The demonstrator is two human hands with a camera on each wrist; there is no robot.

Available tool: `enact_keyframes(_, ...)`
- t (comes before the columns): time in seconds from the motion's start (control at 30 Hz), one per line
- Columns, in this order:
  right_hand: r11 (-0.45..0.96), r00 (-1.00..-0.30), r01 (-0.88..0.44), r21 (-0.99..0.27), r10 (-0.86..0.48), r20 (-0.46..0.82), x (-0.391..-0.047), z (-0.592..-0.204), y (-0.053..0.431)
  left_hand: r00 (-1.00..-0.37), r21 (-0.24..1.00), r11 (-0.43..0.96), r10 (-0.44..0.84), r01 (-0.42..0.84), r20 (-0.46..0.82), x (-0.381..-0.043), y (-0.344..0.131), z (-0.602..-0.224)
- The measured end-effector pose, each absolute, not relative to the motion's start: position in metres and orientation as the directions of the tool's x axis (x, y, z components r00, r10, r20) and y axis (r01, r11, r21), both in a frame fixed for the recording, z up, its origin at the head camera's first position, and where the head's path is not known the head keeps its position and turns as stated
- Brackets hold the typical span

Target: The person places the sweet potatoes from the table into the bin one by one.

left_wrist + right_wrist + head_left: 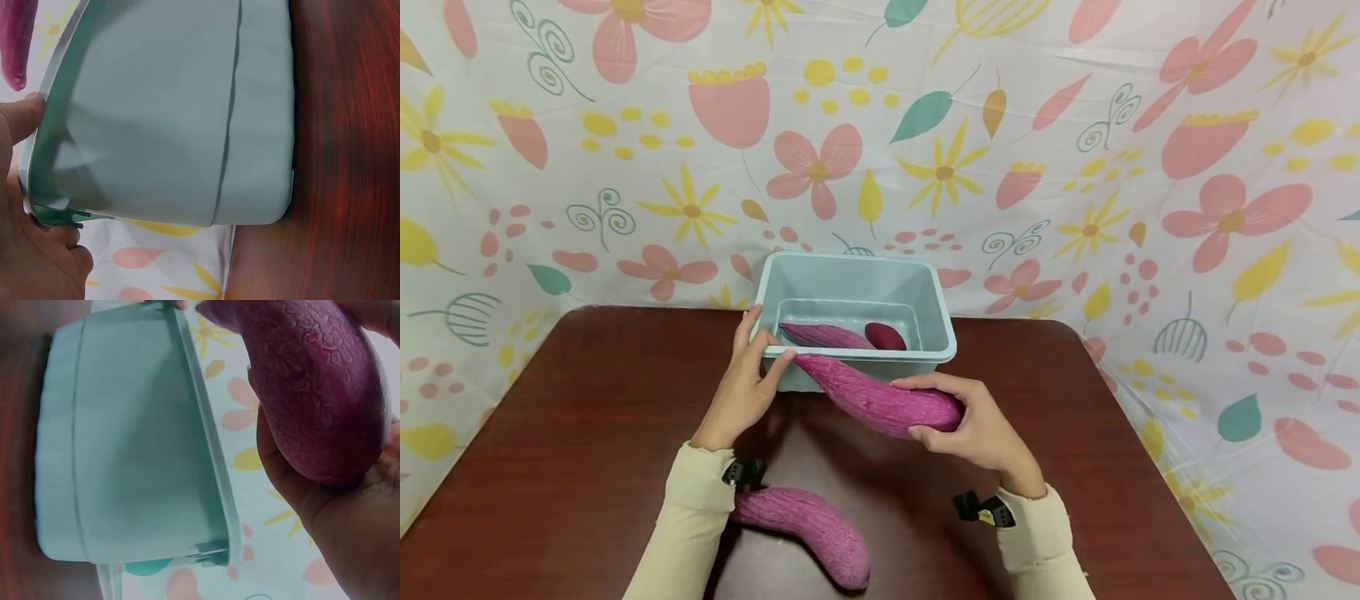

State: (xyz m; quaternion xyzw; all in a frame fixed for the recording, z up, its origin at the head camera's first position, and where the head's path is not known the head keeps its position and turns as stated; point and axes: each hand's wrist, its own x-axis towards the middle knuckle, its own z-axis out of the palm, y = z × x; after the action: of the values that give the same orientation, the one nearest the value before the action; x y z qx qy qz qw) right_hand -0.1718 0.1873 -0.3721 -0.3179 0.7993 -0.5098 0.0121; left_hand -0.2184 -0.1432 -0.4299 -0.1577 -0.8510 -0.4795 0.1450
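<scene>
A pale green plastic bin (940,329) stands at the table's far middle, with two purple sweet potatoes (827,335) inside. My right hand (958,417) grips a long purple sweet potato (880,400) by its thick end, its tip pointing at the bin's near left corner. In the right wrist view this sweet potato (312,387) fills the hand beside the bin wall (125,444). My left hand (756,367) holds the bin's near left rim, thumb on the edge; the bin (175,125) fills the left wrist view. Another sweet potato (808,525) lies on the table near me.
The dark brown wooden table (587,433) ends in rounded far corners. A floral cloth backdrop (1075,167) closes in the back and both sides. Bare tabletop lies left and right of the bin.
</scene>
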Motion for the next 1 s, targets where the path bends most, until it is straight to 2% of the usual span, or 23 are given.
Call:
enact_keyframes(0.33, 0.322, -0.828, -0.526, -0.787, -0.404, 0.389, -0.204, -0.354, 0.176, -0.910, 0.776, 0.483, 0.129, 0.404, 0.394, -0.218, -0.144, -0.430)
enact_keyframes(0.67, 0.401, -0.870, -0.466, -0.789, -0.369, 0.326, -0.267, -0.359, 0.155, -0.906, 0.771, 0.484, 0.136, 0.414, 0.401, -0.220, -0.145, -0.433)
enact_keyframes(0.87, 0.463, -0.892, -0.422, -0.779, -0.366, 0.266, -0.283, -0.373, 0.149, -0.909, 0.774, 0.484, 0.140, 0.409, 0.393, -0.216, -0.144, -0.442)
enact_keyframes(1.0, 0.481, -0.882, -0.444, -0.756, -0.381, 0.276, -0.288, -0.369, 0.144, -0.910, 0.780, 0.476, 0.138, 0.407, 0.391, -0.218, -0.143, -0.439)
